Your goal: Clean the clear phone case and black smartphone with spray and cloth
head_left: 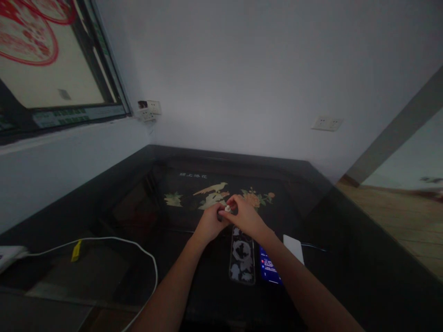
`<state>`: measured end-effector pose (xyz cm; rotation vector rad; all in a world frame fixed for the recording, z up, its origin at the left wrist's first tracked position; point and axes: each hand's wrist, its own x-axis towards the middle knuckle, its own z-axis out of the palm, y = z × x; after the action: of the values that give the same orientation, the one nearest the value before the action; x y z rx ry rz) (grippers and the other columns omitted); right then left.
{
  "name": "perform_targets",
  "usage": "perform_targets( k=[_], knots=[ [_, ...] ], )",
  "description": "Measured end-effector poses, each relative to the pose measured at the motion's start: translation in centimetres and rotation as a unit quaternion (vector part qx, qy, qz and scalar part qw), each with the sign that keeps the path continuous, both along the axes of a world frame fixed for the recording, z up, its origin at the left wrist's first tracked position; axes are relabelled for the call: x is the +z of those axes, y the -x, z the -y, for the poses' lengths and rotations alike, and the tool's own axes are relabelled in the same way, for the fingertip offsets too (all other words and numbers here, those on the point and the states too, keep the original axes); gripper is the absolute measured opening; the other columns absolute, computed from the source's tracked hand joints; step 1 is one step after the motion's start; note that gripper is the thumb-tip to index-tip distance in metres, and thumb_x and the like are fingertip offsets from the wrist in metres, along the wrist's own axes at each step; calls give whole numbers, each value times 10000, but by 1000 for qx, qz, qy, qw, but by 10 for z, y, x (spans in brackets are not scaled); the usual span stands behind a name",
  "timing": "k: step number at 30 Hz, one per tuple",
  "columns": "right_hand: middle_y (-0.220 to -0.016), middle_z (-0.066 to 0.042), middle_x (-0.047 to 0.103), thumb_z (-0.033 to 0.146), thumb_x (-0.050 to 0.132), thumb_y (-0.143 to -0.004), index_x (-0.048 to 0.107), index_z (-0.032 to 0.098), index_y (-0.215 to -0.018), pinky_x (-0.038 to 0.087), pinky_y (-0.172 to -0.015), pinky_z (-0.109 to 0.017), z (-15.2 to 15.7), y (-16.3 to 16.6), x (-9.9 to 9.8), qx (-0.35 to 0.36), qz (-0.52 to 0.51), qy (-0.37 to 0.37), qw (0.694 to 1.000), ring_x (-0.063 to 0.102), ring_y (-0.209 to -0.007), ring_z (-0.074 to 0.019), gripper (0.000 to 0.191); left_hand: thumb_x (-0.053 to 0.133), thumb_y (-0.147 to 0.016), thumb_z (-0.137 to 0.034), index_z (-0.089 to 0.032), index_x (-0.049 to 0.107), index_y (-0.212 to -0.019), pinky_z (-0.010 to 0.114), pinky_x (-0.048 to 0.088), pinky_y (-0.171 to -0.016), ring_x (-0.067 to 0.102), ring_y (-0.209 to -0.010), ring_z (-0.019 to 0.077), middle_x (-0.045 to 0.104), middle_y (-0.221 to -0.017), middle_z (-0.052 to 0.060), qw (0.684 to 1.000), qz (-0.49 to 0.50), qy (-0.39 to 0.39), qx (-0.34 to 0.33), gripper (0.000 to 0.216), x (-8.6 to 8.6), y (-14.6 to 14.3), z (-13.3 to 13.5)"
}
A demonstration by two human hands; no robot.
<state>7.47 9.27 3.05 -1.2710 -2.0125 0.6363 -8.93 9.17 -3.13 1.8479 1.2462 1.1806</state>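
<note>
Over the dark tabletop, my left hand [210,223] and my right hand [248,219] meet fingertip to fingertip. Between them is a small white knob-like piece [227,209], too small and blurred to name. Fingers of both hands are closed around it and cover most of it. Just below my hands lies a clear phone case [242,258] with grey and dark patterned shapes. Beside it, partly behind my right forearm, a phone [269,268] shows a lit blue screen.
A white flat item [293,248] with a dark cable lies right of the phone. On the left, a white cable [114,238] with a yellow tag [76,251] runs from a white power strip [10,256]. The black table [332,244] has an inlaid bird-and-flower picture and stands against the wall.
</note>
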Motion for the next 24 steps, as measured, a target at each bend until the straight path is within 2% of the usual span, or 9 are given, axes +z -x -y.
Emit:
perform_targets(
  k=[2,4,8,11,13,15,19,22,24],
  knots=[
    [-910,-35,687,288,790,-836,652,198,-914,504,-782,-323,0,0,0,-5,5,0,1000,655,-842,-185,182,802,-730,-256,-180,648,-869,264,439,-663,616,-741,170,679,-802,6,1000,-1,3,4,221,1,-1,1],
    [-891,-25,698,200,733,-865,670,201,-902,502,-803,-319,1,-2,4,22,0,0,1000,664,-855,-180,73,805,-734,-276,-181,650,-890,265,447,-673,624,-752,171,687,-819,10,1000,4,5,1,239,2,-1,1],
    [-1011,-29,727,106,629,-894,683,227,-1047,503,-886,-321,3,-4,9,88,-16,-8,996,679,-958,-173,202,787,-735,-231,-187,656,-964,276,473,-711,654,-798,178,715,-892,25,1000,17,3,-9,268,0,-1,0],
    [-1031,-45,704,221,761,-841,662,216,-1050,513,-847,-318,0,-2,7,54,-5,-12,998,675,-923,-178,231,764,-726,-176,-185,649,-921,279,472,-730,653,-806,177,710,-878,18,1000,14,-6,-9,226,-1,0,-1],
    [-985,-46,687,298,822,-801,654,202,-976,509,-804,-317,-1,0,5,16,16,-17,1000,665,-880,-183,261,775,-735,-213,-184,645,-885,273,459,-704,641,-780,176,698,-839,10,1000,7,-5,-3,200,-1,0,-1],
    [-907,-36,684,318,811,-818,648,196,-908,499,-758,-310,-2,1,5,-1,28,-8,1000,655,-829,-183,223,792,-743,-273,-185,651,-881,270,448,-681,633,-764,177,692,-816,6,1000,-1,-1,3,216,0,0,0],
    [-897,-25,721,177,721,-862,689,206,-924,494,-795,-310,1,-1,11,44,12,-5,999,667,-857,-181,75,803,-734,-270,-184,668,-920,284,462,-698,646,-784,190,706,-834,18,1000,-1,9,4,246,0,0,0],
    [-998,-31,737,105,633,-880,701,225,-1058,499,-825,-306,2,-4,14,90,2,-11,996,677,-911,-174,225,794,-732,-230,-186,669,-986,293,478,-722,654,-805,192,718,-882,27,1000,13,7,-2,286,1,-1,0],
    [-1034,-47,726,140,684,-861,690,217,-1079,506,-810,-304,0,-4,14,80,3,-12,997,675,-913,-178,231,782,-744,-216,-185,663,-971,291,480,-732,651,-805,184,717,-890,23,1000,14,-1,-10,258,1,0,0]
  ],
)
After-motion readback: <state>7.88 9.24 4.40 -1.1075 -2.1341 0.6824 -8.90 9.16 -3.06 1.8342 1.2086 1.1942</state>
